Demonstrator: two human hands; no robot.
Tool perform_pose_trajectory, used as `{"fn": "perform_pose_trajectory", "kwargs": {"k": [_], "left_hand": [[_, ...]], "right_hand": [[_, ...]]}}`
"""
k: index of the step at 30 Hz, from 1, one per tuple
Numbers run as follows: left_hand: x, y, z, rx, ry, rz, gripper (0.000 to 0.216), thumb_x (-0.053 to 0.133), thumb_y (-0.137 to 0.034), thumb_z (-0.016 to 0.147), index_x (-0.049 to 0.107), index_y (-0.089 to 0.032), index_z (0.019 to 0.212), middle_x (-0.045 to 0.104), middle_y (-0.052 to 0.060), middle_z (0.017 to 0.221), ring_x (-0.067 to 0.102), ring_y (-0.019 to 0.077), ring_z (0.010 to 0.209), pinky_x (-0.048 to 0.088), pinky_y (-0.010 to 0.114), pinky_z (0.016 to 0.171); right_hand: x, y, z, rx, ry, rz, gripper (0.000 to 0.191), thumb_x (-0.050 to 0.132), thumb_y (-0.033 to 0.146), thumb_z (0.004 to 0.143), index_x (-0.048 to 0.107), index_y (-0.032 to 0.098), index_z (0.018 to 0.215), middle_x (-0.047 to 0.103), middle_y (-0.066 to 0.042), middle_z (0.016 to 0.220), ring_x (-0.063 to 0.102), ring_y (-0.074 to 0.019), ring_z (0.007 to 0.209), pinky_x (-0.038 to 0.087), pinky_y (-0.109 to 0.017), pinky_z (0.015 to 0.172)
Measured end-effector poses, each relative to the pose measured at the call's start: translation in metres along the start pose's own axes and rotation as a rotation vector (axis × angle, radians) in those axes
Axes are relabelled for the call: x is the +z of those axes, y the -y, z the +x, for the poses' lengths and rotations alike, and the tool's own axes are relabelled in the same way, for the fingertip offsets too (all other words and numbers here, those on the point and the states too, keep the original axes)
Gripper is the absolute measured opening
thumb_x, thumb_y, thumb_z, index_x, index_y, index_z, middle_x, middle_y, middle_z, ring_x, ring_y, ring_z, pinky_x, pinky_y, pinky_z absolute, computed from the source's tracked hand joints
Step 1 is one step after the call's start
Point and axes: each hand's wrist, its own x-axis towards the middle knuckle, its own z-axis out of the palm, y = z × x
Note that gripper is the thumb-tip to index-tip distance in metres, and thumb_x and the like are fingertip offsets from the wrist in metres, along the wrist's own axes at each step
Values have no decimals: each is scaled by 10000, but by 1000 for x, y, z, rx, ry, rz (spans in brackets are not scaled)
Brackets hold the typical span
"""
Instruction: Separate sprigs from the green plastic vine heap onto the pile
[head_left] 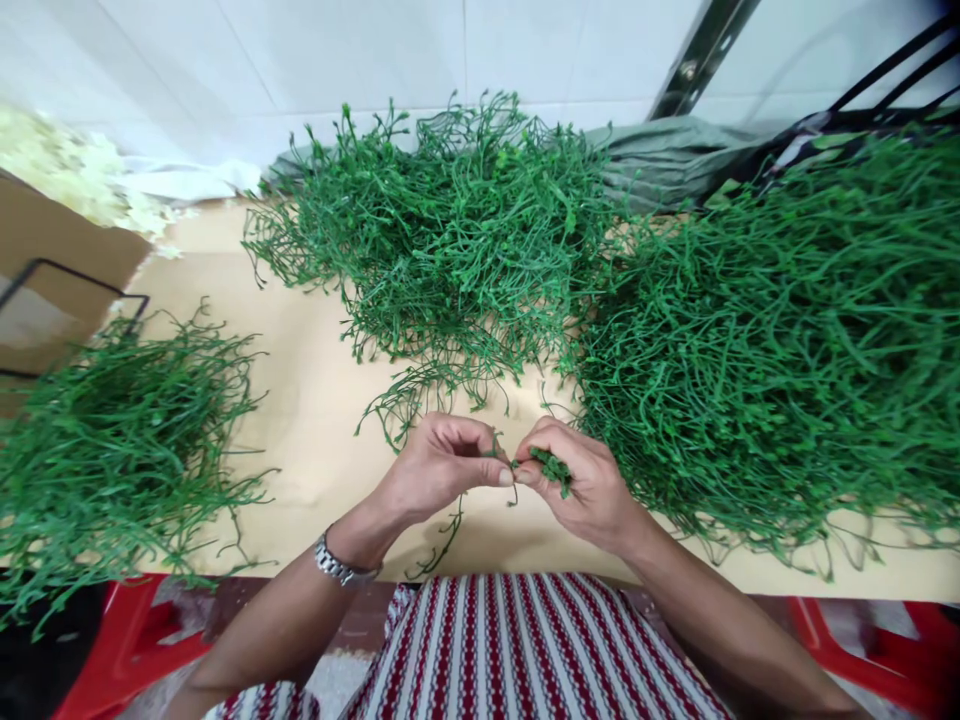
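Thumb and forefinger of my left hand (439, 468) are pinched on a thin green stem (514, 494), just above the near part of the table. My right hand (589, 490) meets it there, its thumb and finger closed at the same stem. Small green leafy pieces (553, 468) are tucked inside the curled fingers of that right hand. A few loose stems (448, 540) hang or lie below my left hand; which, I cannot tell. Just beyond both hands spreads a heap of green plant stems (465, 230) with small budlike tips.
A larger stem heap (787, 350) covers the right side, and another pile (127, 440) lies at left. Behind that stand a cardboard box (67, 250), a black wire frame (82, 280) and pale yellow flowers (67, 165). Red stools (120, 650) stand below the tan tabletop (300, 400).
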Motion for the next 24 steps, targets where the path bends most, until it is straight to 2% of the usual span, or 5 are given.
{"fn": "perform_pose_trajectory", "kwargs": {"k": [7, 13, 15, 19, 24], "left_hand": [[3, 1, -6, -43, 182, 153, 196, 620, -138, 595, 456, -124, 490, 346, -70, 451, 281, 28, 424, 191, 185, 406], [1, -2, -13, -162, 292, 230, 171, 491, -18, 533, 406, -135, 442, 298, -88, 426, 221, 13, 387, 138, 176, 377], [-4, -2, -12, -148, 282, 167, 147, 554, -40, 559, 485, -118, 455, 357, -73, 424, 268, 21, 386, 175, 181, 384], [-7, 3, -7, 25, 155, -66, 25, 684, -127, 602, 683, -120, 626, 529, -13, 548, 446, 64, 500, 336, 205, 487], [-1, 15, -5, 240, -111, -28, 34, 708, -149, 644, 722, -176, 659, 545, -7, 574, 503, 95, 575, 406, 240, 578]], "right_hand": [[-7, -1, 1, 7, 345, 67, 103, 449, 196, 844, 471, 157, 751, 450, 9, 649, 401, -97, 574, 307, -226, 542], [-16, 4, -6, 170, 607, 465, 300, 410, 365, 879, 493, 156, 681, 429, 33, 567, 387, -77, 510, 297, -209, 496], [-19, 2, -5, 296, 555, 517, 318, 427, 411, 874, 488, 165, 683, 436, 35, 557, 406, -78, 496, 316, -205, 482], [-12, -2, 2, 464, 160, 498, 272, 436, 425, 876, 497, 178, 779, 534, -16, 716, 528, -119, 672, 423, -242, 624], [15, -3, 3, 516, 151, 657, 242, 422, 431, 885, 485, 199, 913, 523, 26, 627, 477, -90, 522, 394, -215, 500]]}}
